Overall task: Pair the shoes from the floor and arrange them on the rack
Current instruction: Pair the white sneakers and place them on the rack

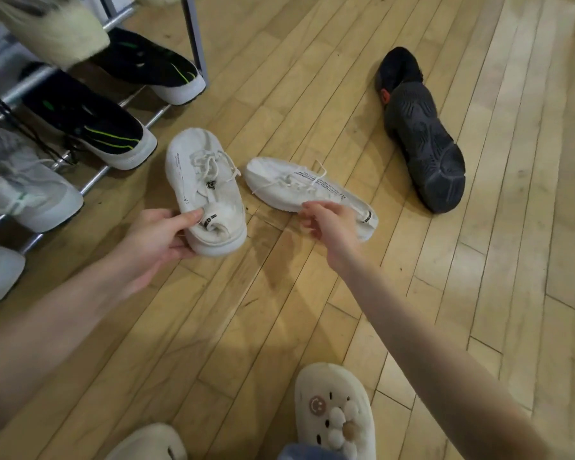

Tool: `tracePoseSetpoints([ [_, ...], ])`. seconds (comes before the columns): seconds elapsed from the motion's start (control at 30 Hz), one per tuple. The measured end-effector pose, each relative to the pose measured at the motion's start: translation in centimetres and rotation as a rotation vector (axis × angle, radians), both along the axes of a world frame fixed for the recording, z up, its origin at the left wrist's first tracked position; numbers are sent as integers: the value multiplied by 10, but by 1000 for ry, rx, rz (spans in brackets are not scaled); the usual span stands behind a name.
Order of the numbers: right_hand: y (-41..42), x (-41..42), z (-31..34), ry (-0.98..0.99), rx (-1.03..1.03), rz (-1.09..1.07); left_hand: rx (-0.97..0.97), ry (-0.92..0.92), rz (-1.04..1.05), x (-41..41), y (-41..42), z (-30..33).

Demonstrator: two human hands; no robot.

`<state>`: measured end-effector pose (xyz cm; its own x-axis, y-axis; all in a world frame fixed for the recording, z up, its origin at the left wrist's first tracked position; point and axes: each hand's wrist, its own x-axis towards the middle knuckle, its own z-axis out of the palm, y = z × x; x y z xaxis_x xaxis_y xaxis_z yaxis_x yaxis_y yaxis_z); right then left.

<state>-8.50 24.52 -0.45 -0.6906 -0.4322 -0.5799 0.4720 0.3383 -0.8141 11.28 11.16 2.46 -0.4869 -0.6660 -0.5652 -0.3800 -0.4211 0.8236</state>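
Observation:
Two white lace-up sneakers are at the middle of the wooden floor. My left hand (161,235) grips the heel of the left white sneaker (201,180), thumb on its heel tab. My right hand (329,224) pinches the side of the right white sneaker (296,185), which lies on its side. A black sneaker (419,131) lies sole-up on the floor at the right, away from both hands. The metal shoe rack (113,23) stands at the left edge.
On the rack sit a pair of black sneakers with green stripes (113,127), grey-white sneakers (27,190) and fluffy cream slippers (57,31). My feet in white clogs (334,413) are at the bottom edge.

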Motion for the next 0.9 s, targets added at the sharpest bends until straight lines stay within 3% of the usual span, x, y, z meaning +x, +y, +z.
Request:
tracePoseSetpoints([
  [0.07,9,-5,-3,436,67,46,-10,-21,-25,1,1,3],
  [0.13,15,-17,-12,842,295,229,-13,-42,-48,2,2,10],
  [0.2,18,-31,-24,1020,589,507,-12,-56,-53,2,4,19],
  [0.3,14,-39,-28,995,777,729,-3,-60,-59,2,7,36],
  [0.47,-2,-34,-4,924,750,549,-59,-63,-92,9,2,71],
  [0.7,-31,-7,73,968,318,212,-266,-28,-116,31,-7,140],
  [0.9,-64,15,138,905,-111,50,-506,83,-33,45,-8,188],
])
